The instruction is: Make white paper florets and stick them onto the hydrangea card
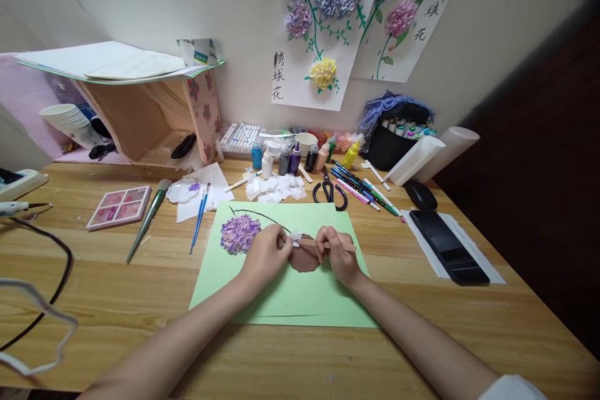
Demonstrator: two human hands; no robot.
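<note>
Purple flower [237,234], beside left hand [266,253], is covered, looks done. Brown disc [304,260], between hands, mostly bare; only white bits [295,237] at its upper-left edge. Right hand [340,256] pinches stick [307,242]; left's fingers bunched at bits, can't tell if gripping. Scraps [276,187] beyond both.

A wooden table [140,287] bears green paper [225,297], scissors [327,186], a mouse [420,195]

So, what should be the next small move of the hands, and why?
Probably press the white piece down onto the brown circle with the wooden stick: the right hand holds the stick, its tip at that piece beside the left hand, and the circle looks mostly bare.
</note>
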